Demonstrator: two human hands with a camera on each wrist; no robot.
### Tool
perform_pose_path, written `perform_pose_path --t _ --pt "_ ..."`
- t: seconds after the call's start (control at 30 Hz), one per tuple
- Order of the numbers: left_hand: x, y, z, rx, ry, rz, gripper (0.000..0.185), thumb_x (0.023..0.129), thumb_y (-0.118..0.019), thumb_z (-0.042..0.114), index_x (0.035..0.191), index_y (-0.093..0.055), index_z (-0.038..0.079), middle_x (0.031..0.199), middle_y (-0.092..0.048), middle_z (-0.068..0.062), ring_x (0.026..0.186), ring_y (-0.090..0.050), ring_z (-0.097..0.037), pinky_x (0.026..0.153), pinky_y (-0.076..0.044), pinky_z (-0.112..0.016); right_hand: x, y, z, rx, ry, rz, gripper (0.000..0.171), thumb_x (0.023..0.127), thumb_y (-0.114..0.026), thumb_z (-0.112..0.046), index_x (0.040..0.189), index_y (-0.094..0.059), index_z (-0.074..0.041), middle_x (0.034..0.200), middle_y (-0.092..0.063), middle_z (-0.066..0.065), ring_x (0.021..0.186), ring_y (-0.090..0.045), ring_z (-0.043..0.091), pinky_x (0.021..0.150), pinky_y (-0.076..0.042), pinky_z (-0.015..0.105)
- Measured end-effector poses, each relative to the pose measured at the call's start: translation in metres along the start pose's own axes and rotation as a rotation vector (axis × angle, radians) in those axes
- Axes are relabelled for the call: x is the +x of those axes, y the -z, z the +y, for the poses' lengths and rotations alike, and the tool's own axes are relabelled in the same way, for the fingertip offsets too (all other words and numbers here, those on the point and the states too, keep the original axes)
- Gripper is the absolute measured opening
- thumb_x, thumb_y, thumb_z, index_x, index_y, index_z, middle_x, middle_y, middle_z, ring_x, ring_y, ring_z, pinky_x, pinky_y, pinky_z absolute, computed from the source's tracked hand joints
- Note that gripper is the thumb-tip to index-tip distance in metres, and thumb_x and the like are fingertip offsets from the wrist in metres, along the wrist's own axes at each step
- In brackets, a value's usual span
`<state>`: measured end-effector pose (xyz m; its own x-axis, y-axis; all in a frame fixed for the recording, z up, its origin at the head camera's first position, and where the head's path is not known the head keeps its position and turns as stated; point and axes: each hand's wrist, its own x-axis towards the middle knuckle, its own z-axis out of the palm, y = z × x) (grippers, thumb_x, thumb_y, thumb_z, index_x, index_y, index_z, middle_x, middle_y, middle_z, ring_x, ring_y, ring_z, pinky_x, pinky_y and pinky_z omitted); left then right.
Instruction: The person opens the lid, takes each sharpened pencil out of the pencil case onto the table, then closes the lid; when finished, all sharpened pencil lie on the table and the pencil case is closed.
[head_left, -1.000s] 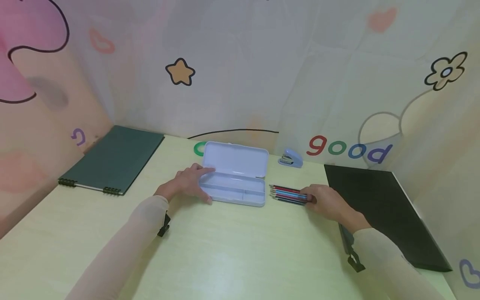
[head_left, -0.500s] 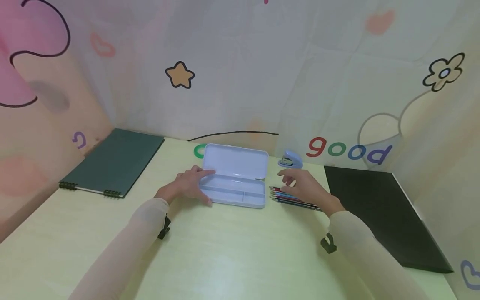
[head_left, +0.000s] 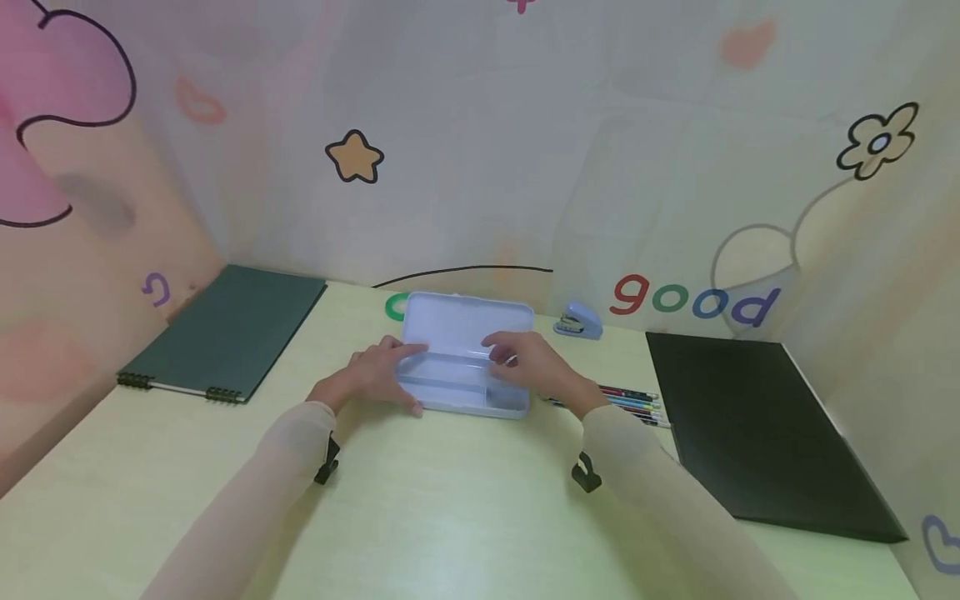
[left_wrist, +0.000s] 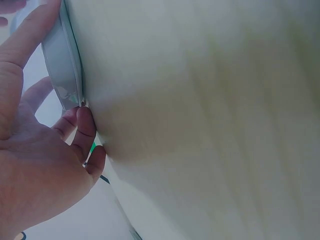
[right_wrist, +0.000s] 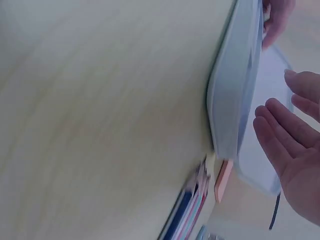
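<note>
A pale lilac pencil case lies with its lid raised toward the wall; its divided tray holds nothing that shows. My left hand grips the left end of the case, thumb at the front corner and index finger over the back of the tray. In the left wrist view, other fingers curl beside the case's end wall. My right hand hovers over the tray's right part, its fingers loosely bent and holding nothing. Several pencils lie right of the case, partly hidden under my right wrist.
A lilac stapler and a green ring sit near the wall. A dark green spiral notebook lies left, a large black flat folder right. The right wrist view shows a small pinkish bar beside the pencils.
My right hand has let go of the pencils and moved left, from over them to above the case's tray. The left hand and case have stayed in place.
</note>
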<state>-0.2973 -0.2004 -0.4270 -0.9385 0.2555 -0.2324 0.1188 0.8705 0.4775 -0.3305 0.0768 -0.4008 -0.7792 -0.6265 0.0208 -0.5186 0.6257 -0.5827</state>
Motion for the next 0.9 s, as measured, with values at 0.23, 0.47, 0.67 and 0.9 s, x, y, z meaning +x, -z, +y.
perform_pose_path --t 0.23,0.47,0.67,0.9 --pt "-0.001 -0.001 0.001 0.008 0.027 -0.003 0.101 0.071 -0.088 0.048 0.156 -0.036 0.027 0.149 -0.037 -0.018 0.130 -0.040 -0.042 0.109 -0.034 -0.060 0.020 -0.028 -0.010 -0.046 0.020 -0.085 0.039 0.095 -0.069 -0.025 0.129 -0.063 -0.007 0.104 -0.072 0.007 0.094 -0.065 0.018 0.090 -0.055 0.034" --pt "0.000 -0.001 0.000 0.023 0.016 0.004 0.102 0.071 -0.088 0.049 0.155 -0.036 0.025 0.148 -0.037 -0.018 0.130 -0.041 -0.041 0.109 -0.032 -0.060 0.029 -0.041 -0.018 -0.079 -0.022 -0.164 0.043 0.097 -0.065 -0.034 0.134 -0.062 -0.013 0.094 -0.066 -0.001 0.086 -0.056 0.015 0.078 -0.049 0.028" --pt "-0.001 -0.001 0.000 0.021 0.021 0.008 0.101 0.071 -0.088 0.049 0.155 -0.036 0.026 0.148 -0.038 -0.018 0.130 -0.041 -0.039 0.109 -0.032 -0.059 0.030 -0.042 -0.023 -0.138 -0.006 -0.202 0.038 0.098 -0.063 -0.035 0.132 -0.063 -0.016 0.096 -0.065 -0.001 0.089 -0.055 0.016 0.080 -0.048 0.029" --pt "0.002 -0.003 -0.001 0.033 0.021 0.003 0.102 0.071 -0.087 0.051 0.155 -0.036 0.026 0.149 -0.037 -0.018 0.131 -0.041 -0.039 0.109 -0.033 -0.060 0.033 -0.036 -0.025 -0.136 -0.023 -0.255 0.032 0.099 -0.063 -0.031 0.127 -0.066 -0.016 0.088 -0.065 -0.002 0.082 -0.055 0.015 0.076 -0.046 0.028"
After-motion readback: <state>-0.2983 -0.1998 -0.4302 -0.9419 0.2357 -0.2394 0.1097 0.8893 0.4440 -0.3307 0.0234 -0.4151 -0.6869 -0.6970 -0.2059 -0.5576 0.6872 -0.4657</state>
